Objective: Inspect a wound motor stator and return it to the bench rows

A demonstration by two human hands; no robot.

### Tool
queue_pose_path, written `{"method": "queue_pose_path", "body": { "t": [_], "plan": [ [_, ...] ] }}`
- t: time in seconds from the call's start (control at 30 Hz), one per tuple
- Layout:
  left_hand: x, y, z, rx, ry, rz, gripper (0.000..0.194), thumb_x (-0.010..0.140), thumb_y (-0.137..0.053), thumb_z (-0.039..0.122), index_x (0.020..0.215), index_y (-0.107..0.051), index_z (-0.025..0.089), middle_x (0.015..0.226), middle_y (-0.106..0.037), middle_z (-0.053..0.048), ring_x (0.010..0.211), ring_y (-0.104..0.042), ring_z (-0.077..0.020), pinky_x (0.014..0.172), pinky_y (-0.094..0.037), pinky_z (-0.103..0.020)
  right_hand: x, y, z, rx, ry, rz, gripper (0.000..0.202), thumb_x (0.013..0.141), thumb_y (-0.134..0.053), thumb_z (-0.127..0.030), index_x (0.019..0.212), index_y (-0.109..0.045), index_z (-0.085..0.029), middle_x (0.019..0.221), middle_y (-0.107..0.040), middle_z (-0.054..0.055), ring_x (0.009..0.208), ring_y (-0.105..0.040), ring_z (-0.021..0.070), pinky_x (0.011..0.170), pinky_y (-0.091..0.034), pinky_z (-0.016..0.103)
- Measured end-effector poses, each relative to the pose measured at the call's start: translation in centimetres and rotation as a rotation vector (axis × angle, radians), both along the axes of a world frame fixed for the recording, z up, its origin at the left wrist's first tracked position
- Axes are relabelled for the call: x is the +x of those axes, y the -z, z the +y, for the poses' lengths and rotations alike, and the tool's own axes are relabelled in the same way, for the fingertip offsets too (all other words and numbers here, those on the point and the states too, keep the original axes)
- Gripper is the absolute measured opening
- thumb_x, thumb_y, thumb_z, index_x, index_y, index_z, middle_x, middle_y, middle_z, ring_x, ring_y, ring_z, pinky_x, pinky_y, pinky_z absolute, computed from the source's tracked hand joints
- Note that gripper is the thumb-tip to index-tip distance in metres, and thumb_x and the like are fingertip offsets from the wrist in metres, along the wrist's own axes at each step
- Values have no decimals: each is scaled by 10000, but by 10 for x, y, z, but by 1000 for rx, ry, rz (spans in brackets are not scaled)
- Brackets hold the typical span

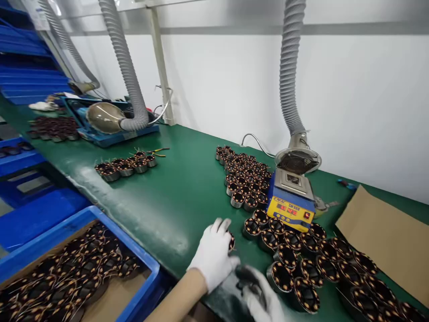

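Head view, left hand (214, 255) fingers closed on a stator (231, 241) near bench edge (167, 264), right hand (263, 297) blurred, grip unclear.

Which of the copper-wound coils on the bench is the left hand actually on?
The lone coil under the left hand, at its fingertips, standing apart to the left of the cluster in front of the yellow-and-blue box.

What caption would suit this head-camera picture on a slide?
White-gloved left hand grips a copper-wound stator on a green bench, right hand close beside.
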State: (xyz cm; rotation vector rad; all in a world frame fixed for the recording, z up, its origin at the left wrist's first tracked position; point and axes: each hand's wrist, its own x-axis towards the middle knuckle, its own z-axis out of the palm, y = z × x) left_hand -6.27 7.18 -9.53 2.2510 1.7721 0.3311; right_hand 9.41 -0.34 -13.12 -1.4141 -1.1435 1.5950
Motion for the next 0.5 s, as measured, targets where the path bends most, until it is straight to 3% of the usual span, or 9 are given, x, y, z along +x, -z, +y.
{"method": "queue_pose_path", "body": {
  "t": [0.03,0.07,0.1,0.13,0.2,0.27,0.4,0.43,0.5],
  "plan": [
    [0,3,-15,-56,0,-56,496,674,-617,477,1027,-579,130,1376,-365,-67,1252,-318,-226,1046,-284,-357,2,-8,4,10,63,66,807,744,-539,-615,1292,-270,-88,1316,-386,177,1122,-470,190,993,-353,306],
    [-1,7,-29,-121,25,-102,375,720,-605,394,1021,-569,173,1384,-349,-24,1196,-378,-202,1015,-318,-353,3,-15,9,-11,78,120,897,719,-550,-655,1306,-173,-91,1352,-319,197,1098,-473,176,1005,-349,300],
    [-1,9,-41,-100,33,-123,282,779,-559,302,1033,-583,181,1351,-386,-30,1220,-347,-204,1046,-275,-365,2,-22,14,-33,6,169,989,672,-574,-685,1299,-111,-75,1353,-284,225,1128,-450,177,1013,-348,293],
    [-1,11,-51,-121,19,-168,273,779,-571,276,1031,-592,174,1311,-421,-34,1193,-366,-195,1039,-283,-348,2,-28,20,-66,-82,173,934,735,-533,-653,1323,-90,-79,1379,-244,214,1192,-397,169,1045,-315,282],
    [-2,10,-65,-180,-3,-302,273,742,-598,214,1013,-596,184,1226,-476,-10,1109,-410,-162,983,-317,-300,0,-36,28,-51,-167,86,767,756,-534,-560,1250,-279,-31,1309,-350,204,1191,-403,184,1045,-300,278],
    [-2,3,-71,-171,1,-435,307,709,-640,209,1008,-575,243,1193,-483,41,1068,-426,-131,936,-330,-267,0,-42,30,14,-221,20,511,795,-512,-447,1102,-448,-44,1133,-496,163,1050,-490,193,942,-374,306],
    [0,-14,-77,-29,77,-651,261,580,-730,128,769,-559,181,1041,-533,55,946,-481,-106,818,-372,-215,7,-55,30,244,-250,-155,233,786,-536,-322,766,-529,-90,748,-528,62,721,-497,124,664,-405,235],
    [1,-14,-80,-90,70,-800,263,551,-722,86,733,-545,158,984,-538,52,899,-491,-83,775,-377,-185,8,-59,31,390,-267,-174,200,791,-540,-273,707,-517,-94,697,-518,49,678,-497,106,626,-403,214],
    [1,-9,-89,-532,-101,-1091,177,521,-669,48,651,-570,114,913,-548,9,891,-494,-88,775,-378,-169,10,-66,30,720,-262,-162,110,799,-532,-147,696,-521,-109,674,-525,19,645,-514,69,593,-410,168]
  ]
}}
